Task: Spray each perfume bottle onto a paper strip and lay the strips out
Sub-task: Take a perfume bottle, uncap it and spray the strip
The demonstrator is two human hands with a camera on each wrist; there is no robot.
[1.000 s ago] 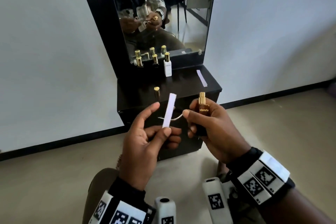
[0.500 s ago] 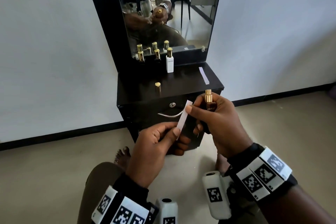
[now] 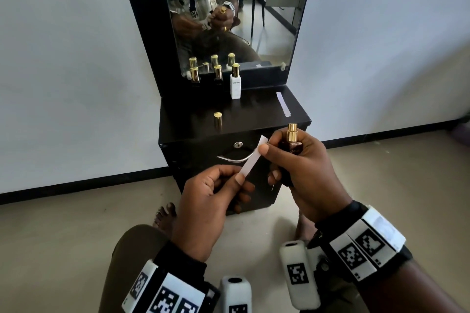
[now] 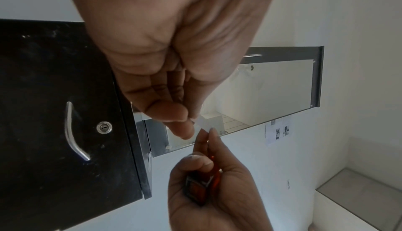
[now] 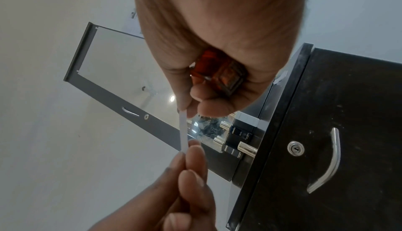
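Observation:
My right hand (image 3: 267, 153) grips an uncapped amber perfume bottle (image 3: 292, 146) with a gold sprayer, held upright in front of the cabinet. A white paper strip (image 3: 250, 160) slants between both hands. My left hand (image 3: 239, 176) pinches its lower end, and my right thumb and a finger pinch its upper end. In the right wrist view the strip (image 5: 182, 131) runs edge-on below the bottle (image 5: 217, 73). In the left wrist view the bottle (image 4: 195, 188) lies in the right palm. A loose gold cap (image 3: 218, 119) stands on the cabinet top.
The black cabinet (image 3: 254, 122) with a mirror stands against the wall. Another paper strip (image 3: 283, 104) lies on its right side. A white bottle (image 3: 235, 84) and two dark gold-capped bottles (image 3: 195, 76) (image 3: 218, 73) stand at the back. A drawer handle (image 3: 235, 159) is behind the hands.
The strip stood upright in my left hand alone; now it leans right and my right thumb has closed on its top end. Both hands have come closer together.

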